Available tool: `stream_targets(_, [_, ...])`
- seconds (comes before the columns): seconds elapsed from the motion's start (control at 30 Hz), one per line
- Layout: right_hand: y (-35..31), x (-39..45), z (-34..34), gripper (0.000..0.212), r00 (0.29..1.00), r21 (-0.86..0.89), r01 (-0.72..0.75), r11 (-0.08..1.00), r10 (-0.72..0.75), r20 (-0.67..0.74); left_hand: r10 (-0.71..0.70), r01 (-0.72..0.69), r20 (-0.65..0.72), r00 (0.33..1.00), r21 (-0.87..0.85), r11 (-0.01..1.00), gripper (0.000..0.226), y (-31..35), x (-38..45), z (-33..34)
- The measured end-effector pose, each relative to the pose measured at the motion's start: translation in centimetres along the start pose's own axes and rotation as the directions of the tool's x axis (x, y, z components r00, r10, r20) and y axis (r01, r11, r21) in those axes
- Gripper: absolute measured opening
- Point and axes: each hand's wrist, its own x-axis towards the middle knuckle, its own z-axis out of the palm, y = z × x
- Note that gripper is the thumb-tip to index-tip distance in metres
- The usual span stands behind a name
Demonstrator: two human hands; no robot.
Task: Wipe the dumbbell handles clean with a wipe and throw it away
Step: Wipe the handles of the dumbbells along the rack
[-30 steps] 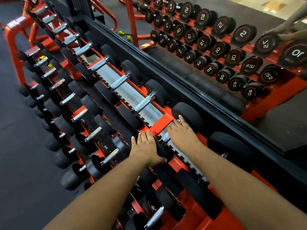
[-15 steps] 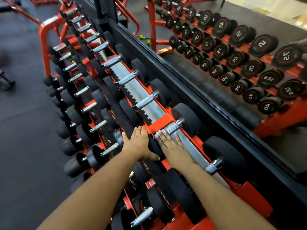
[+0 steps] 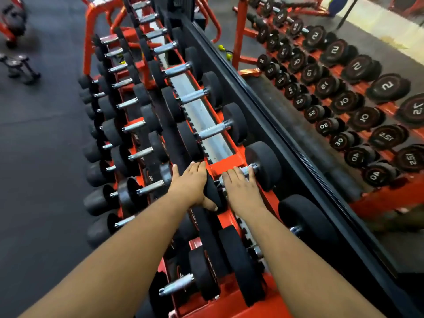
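Note:
A black dumbbell lies across the top tier of the red rack [image 3: 226, 165]. My right hand [image 3: 241, 188] lies flat on its chrome handle [image 3: 249, 169], fingers straight and pointing at the far head [image 3: 266, 164]. My left hand [image 3: 190, 184] rests on the near head [image 3: 211, 191], fingers straight and thumb against its lower edge. No wipe shows; anything under my right palm is hidden.
More dumbbells with chrome handles [image 3: 212, 130] fill the rack's three tiers ahead and below. A black-framed mirror [image 3: 298, 143] runs along the right and reflects numbered dumbbell ends. Dark rubber floor [image 3: 41, 134] lies to the left, with small dumbbells [image 3: 18, 65] on it.
My right hand slid back along the handle toward the near head, then forward again toward the far head. My left hand stayed on the near head. The view tilted up the rack.

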Motion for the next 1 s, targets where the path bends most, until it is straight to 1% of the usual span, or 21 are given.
stream_targets(0.03, [-0.1,0.6,-0.3,0.031,1.0,0.012,0.005,1.0,-0.005,-0.007,-0.007,0.007,0.002,1.0,0.0,1.0,0.152,0.0,-0.1,0.1])
stream_targets(0.07, [-0.5,1.2,-0.4,0.027,0.999,0.035,0.036,0.999,-0.036,0.0,-0.01,0.01,0.005,1.0,0.006,1.0,0.151,0.0,-0.2,0.1])
stream_targets(0.1, [-0.9,1.7,-0.3,0.027,0.996,0.076,0.084,0.994,-0.085,0.008,-0.024,0.024,0.008,1.0,0.013,1.0,0.151,0.2,-0.3,0.1])
stream_targets(0.17, [-1.5,1.5,0.3,0.037,0.99,0.151,0.136,0.979,-0.138,0.006,-0.046,0.044,0.029,0.999,0.038,0.998,0.149,0.4,-0.3,-0.2])
stream_targets(0.2, [-1.2,1.0,0.5,0.042,0.986,0.166,0.164,0.973,-0.163,-0.018,-0.062,0.061,0.034,0.997,0.052,0.997,0.149,0.7,-0.3,-0.3])
stream_targets(0.3, [0.1,-0.5,1.0,0.044,0.967,0.157,0.249,0.956,-0.236,-0.095,-0.087,0.084,0.032,0.996,0.082,0.993,0.147,1.0,-0.4,-0.5])
stream_targets(0.4, [0.8,-0.9,0.0,0.058,0.961,0.161,0.274,0.948,-0.262,-0.092,-0.095,0.091,0.034,0.995,0.097,0.991,0.145,1.3,-0.8,-0.7])
stream_targets(0.47, [0.7,-0.8,-1.3,0.065,0.95,0.17,0.308,0.936,-0.293,-0.109,-0.098,0.096,0.011,0.995,0.118,0.988,0.143,1.7,-1.4,-0.4])
stream_targets(0.5, [0.7,-1.0,-1.9,0.065,0.949,0.218,0.31,0.925,-0.287,-0.132,-0.099,0.1,-0.018,0.995,0.133,0.986,0.139,1.9,-1.8,-0.1])
stream_targets(0.57, [0.9,-2.6,-3.0,0.055,0.967,0.415,0.234,0.879,-0.166,-0.193,-0.105,0.117,-0.084,0.991,0.156,0.981,0.12,2.3,-3.1,0.6])
stream_targets(0.6, [1.1,-4.0,-3.6,0.05,0.973,0.489,0.195,0.85,-0.106,-0.204,-0.107,0.122,-0.11,0.988,0.141,0.982,0.111,2.5,-4.2,1.0])
stream_targets(0.67, [2.0,-7.0,-3.8,0.044,0.977,0.531,0.158,0.832,-0.055,-0.204,-0.088,0.098,-0.166,0.982,0.05,0.994,0.107,3.0,-6.1,2.3])
stream_targets(0.73, [2.6,-10.7,-3.8,0.045,0.973,0.519,0.151,0.841,-0.033,-0.229,-0.034,0.022,-0.174,0.984,-0.072,0.997,0.107,3.8,-8.9,3.8])
stream_targets(0.8, [3.0,-14.1,-3.0,0.047,0.972,0.463,0.164,0.871,-0.062,-0.226,0.049,-0.074,-0.164,0.985,-0.15,0.986,0.105,5.1,-12.0,5.9])
stream_targets(0.83, [3.0,-14.9,-2.4,0.045,0.978,0.409,0.173,0.896,-0.107,-0.178,0.077,-0.1,-0.148,0.986,-0.159,0.982,0.105,5.8,-13.2,6.7])
stream_targets(0.87, [3.1,-16.0,-1.8,0.044,0.984,0.329,0.176,0.928,-0.152,-0.097,0.104,-0.123,-0.126,0.987,-0.153,0.981,0.107,6.8,-14.4,7.5])
stream_targets(0.93, [2.9,-17.4,-1.0,0.046,0.981,0.191,0.173,0.966,-0.187,0.055,0.117,-0.128,-0.088,0.989,-0.129,0.983,0.118,8.6,-16.1,8.9])
stream_targets(1.0, [2.6,-18.9,-0.5,0.065,0.976,0.137,0.16,0.978,-0.177,0.125,0.081,-0.087,-0.074,0.994,-0.084,0.993,0.131,9.8,-16.6,9.6])
